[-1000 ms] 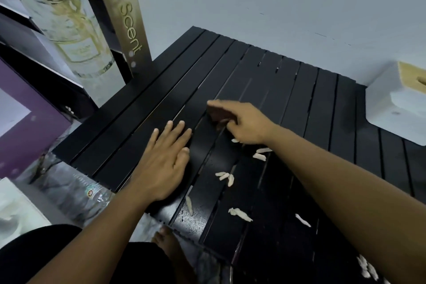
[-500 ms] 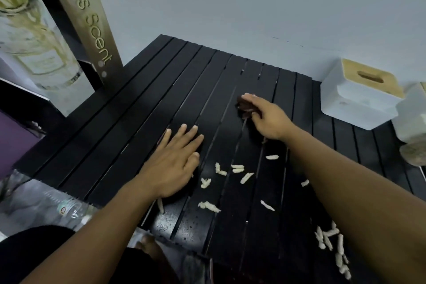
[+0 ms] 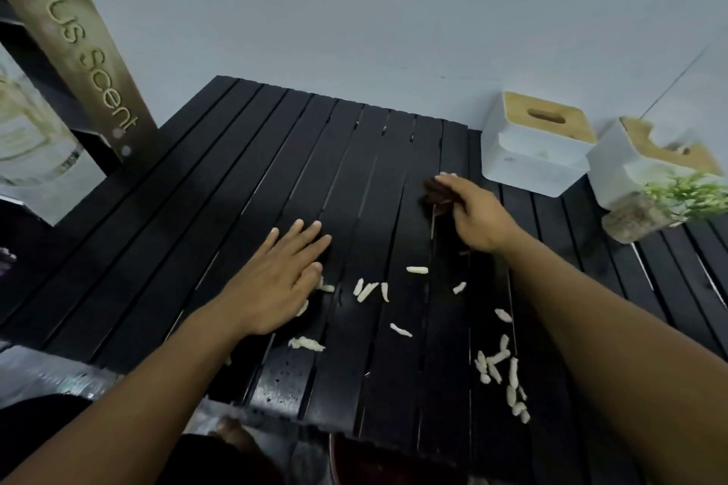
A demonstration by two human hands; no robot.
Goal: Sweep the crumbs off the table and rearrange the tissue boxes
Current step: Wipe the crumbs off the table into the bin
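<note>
Since the earlier frame the right hand [image 3: 474,215] had shifted toward the table's far right, closer to the tissue boxes, and a second box and a plant had come into view. That hand was closed around a small dark brush [image 3: 435,191] touching the slats. The left hand [image 3: 277,280] lay open and flat, palm down, near the table's middle, its thumb side touching a few crumbs.

The crumbs [image 3: 498,370] were pale, elongated bits, scattered across the middle slats, with a denser cluster toward the near right edge. Two white tissue boxes with tan slotted lids stood at the far right corner: one [image 3: 532,154] against the wall, the other [image 3: 626,161] just beside it, partly hidden by a blurred potted plant [image 3: 665,201].

A tall panel [image 3: 75,47] at the far left read "…ous Scent".

The table [image 3: 244,169] was black and slatted, against a pale grey wall [image 3: 354,4].
</note>
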